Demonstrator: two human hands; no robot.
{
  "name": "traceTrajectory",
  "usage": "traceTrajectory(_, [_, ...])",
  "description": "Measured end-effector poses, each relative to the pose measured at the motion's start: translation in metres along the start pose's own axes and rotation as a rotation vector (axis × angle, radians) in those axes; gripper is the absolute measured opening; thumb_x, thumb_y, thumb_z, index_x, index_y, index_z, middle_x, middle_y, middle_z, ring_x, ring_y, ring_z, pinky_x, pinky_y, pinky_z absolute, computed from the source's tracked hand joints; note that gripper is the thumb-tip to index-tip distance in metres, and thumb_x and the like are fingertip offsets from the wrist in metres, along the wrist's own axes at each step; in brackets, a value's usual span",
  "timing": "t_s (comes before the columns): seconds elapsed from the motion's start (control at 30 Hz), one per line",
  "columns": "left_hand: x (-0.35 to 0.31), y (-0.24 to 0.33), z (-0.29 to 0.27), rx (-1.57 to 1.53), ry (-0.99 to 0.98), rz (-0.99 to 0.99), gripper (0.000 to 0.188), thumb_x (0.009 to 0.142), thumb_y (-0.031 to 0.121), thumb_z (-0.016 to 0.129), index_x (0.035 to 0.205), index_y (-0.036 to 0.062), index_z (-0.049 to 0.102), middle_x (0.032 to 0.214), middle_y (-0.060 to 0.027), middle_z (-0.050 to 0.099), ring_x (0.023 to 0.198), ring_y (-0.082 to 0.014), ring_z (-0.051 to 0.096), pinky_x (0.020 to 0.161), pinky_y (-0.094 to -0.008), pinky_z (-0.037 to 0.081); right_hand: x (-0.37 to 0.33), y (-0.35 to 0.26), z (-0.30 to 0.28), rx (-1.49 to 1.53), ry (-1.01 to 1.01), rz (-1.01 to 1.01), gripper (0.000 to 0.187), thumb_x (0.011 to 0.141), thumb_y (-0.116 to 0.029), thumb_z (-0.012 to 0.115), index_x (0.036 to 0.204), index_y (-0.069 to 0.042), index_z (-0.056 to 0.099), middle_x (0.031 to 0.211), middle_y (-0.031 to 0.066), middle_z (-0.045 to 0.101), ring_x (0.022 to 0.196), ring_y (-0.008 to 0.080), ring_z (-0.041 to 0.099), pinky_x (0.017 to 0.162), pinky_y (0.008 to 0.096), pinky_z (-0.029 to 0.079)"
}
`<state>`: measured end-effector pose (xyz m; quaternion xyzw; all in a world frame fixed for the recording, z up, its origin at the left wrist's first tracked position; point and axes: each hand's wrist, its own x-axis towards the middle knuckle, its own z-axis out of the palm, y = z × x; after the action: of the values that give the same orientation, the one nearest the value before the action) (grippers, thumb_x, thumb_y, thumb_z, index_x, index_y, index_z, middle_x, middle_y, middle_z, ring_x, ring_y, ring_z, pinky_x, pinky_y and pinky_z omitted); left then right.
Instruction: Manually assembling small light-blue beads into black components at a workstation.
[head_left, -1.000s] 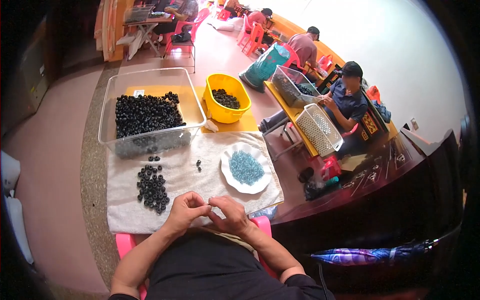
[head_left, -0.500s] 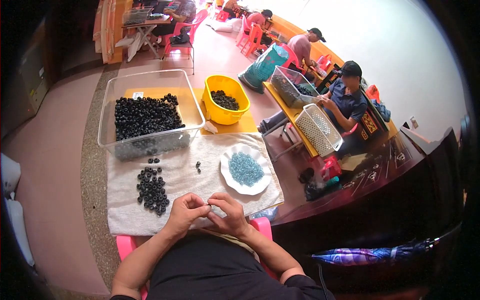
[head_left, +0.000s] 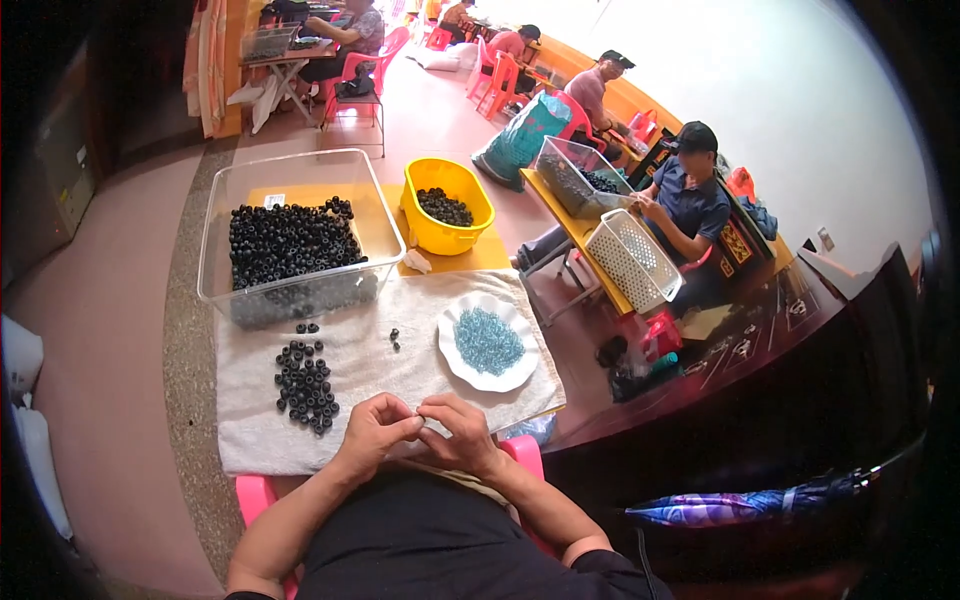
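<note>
Hands (head_left: 377, 434) (head_left: 462, 434) pinch together, apparently on a tiny dark piece (head_left: 421, 420); ring-shaped black beads (head_left: 307, 387) lie on nubby pale cloth (head_left: 372, 372).

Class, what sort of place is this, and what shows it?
Probably a small hand-assembly workshop. A clear rectangular plastic tub holds many small black ring-shaped pieces, a white scalloped plate holds tiny pale-blue pieces, and a person in a dark blue shirt sits at a neighbouring yellow-topped table.
</note>
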<state>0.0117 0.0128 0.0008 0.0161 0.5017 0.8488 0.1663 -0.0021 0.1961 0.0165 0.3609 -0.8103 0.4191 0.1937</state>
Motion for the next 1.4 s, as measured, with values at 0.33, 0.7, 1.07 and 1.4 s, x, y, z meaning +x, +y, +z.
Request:
traceTrajectory(0.33, [-0.001, 0.001, 0.002, -0.029, -0.034, -0.024, 0.011, 0.088, 0.004, 0.069, 0.092, 0.0015, 0.060, 0.084, -0.0028, 0.065, 0.075, -0.0076, 0.061, 0.066, -0.0214, 0.051, -0.001, 0.000, -0.002, -0.021, -0.019, -0.032, 0.029, 0.071, 0.000, 0.073, 0.099, 0.000, 0.065, 0.096, 0.0155, 0.066, 0.083, 0.0309, 0.066, 0.070, 0.0375, 0.054])
traceTrajectory(0.7, [-0.002, 0.001, 0.004, -0.024, -0.025, -0.004, 0.011, 0.088, 0.006, 0.070, 0.093, 0.0016, 0.061, 0.083, -0.0021, 0.064, 0.073, -0.0067, 0.060, 0.064, -0.0207, 0.050, -0.001, 0.001, -0.006, -0.036, -0.024, -0.022, 0.030, 0.073, -0.003, 0.075, 0.101, 0.000, 0.064, 0.097, 0.0160, 0.065, 0.084, 0.0312, 0.066, 0.071, 0.0373, 0.055])
traceTrajectory(1.07, [0.000, -0.007, 0.001, -0.013, -0.017, 0.048, 0.010, 0.088, 0.003, 0.068, 0.093, 0.0011, 0.060, 0.086, -0.0037, 0.066, 0.076, -0.0081, 0.061, 0.069, -0.0220, 0.051, 0.002, -0.005, -0.005, -0.033, -0.013, -0.032, 0.040, 0.069, 0.002, 0.076, 0.107, -0.001, 0.062, 0.098, 0.0162, 0.065, 0.085, 0.0321, 0.065, 0.073, 0.0372, 0.054])
traceTrajectory(1.4, [0.000, -0.007, 0.001, 0.014, 0.003, 0.034, 0.009, 0.088, 0.003, 0.068, 0.092, 0.0009, 0.060, 0.089, -0.0049, 0.067, 0.079, -0.0082, 0.062, 0.071, -0.0227, 0.051, 0.003, -0.008, -0.004, 0.016, 0.007, -0.003, 0.042, 0.068, 0.003, 0.075, 0.107, 0.000, 0.062, 0.089, 0.0157, 0.065, 0.079, 0.0304, 0.066, 0.068, 0.0367, 0.053])
